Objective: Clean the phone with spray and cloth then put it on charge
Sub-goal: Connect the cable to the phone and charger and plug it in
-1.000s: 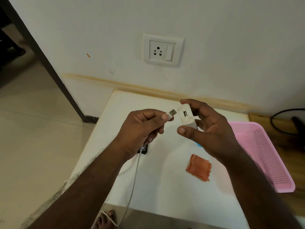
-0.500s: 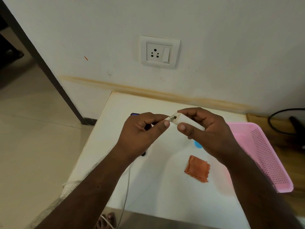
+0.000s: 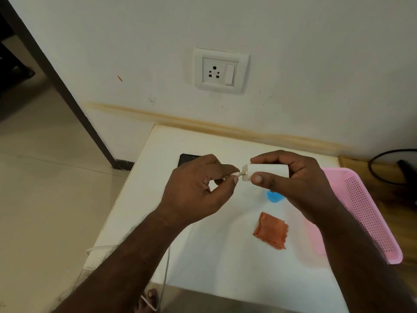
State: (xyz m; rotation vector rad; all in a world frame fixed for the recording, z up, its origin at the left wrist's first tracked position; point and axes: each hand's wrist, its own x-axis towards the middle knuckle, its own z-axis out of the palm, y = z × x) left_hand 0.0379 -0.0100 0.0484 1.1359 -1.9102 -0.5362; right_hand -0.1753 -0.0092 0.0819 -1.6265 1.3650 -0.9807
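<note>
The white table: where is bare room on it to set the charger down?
The white table is bare near its front edge, between the white cable and the folded orange cloth, and along the wall behind the hands. It is crowded around the cloth, the blue object and the pink perforated basket.

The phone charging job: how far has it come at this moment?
Cleaning looks finished: the orange cloth lies put down on the table. In hand: the left hand pinches the USB plug at the white adapter, which the right hand holds. Left: adapter into the wall socket, still empty, and the phone connected.
</note>
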